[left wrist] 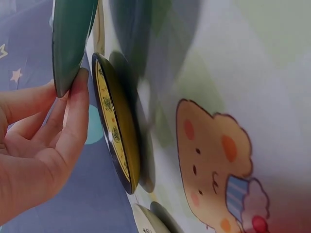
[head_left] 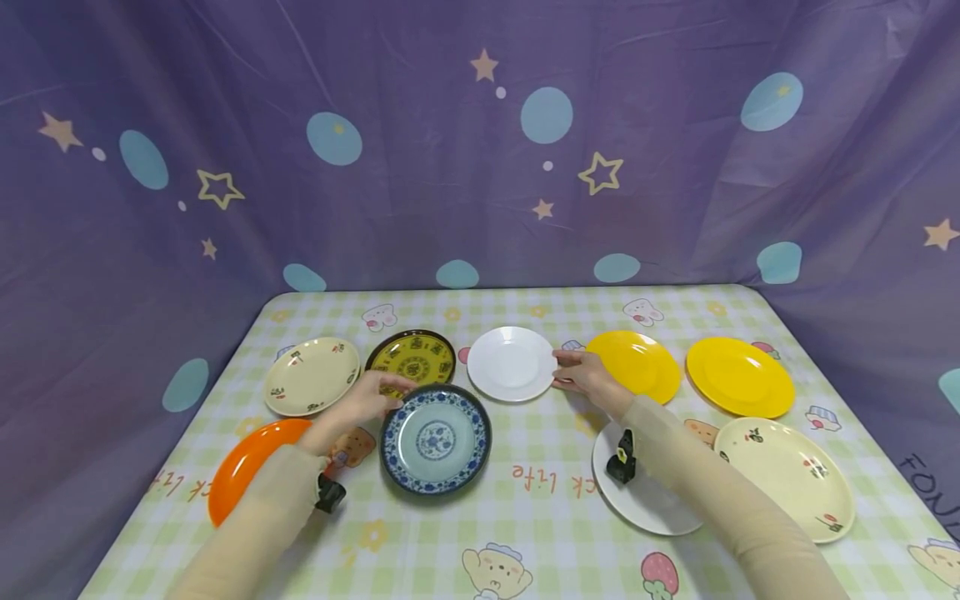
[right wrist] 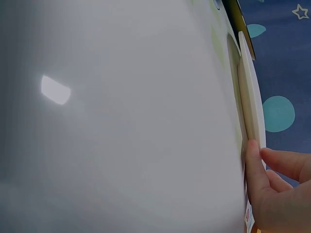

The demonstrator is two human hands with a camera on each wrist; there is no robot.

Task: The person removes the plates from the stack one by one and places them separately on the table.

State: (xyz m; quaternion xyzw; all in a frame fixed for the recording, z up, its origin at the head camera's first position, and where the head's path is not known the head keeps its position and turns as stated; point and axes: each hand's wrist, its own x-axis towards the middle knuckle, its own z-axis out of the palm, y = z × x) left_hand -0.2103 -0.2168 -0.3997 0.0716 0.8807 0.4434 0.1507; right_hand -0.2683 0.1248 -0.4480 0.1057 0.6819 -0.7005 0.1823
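My left hand (head_left: 369, 402) pinches the left rim of a plate with a blue floral border (head_left: 437, 439). In the left wrist view this plate (left wrist: 73, 39) is raised off the cloth, its rim between thumb and fingers (left wrist: 77, 109). At the back middle, my right hand (head_left: 587, 375) pinches the right edge of a small white plate (head_left: 513, 363). The right wrist view shows that plate's rim (right wrist: 250, 92) between the thumb and a finger. Just behind the left hand lies a dark-rimmed olive-yellow plate (head_left: 414, 357).
An orange plate (head_left: 243, 471) lies partly under my left forearm, a cream oval plate (head_left: 311, 377) behind it. Another white plate (head_left: 645, 500) sits beneath my right forearm. Two yellow plates (head_left: 637, 362) and a cream patterned plate (head_left: 787, 475) lie at right on the checked tablecloth (head_left: 420, 550).
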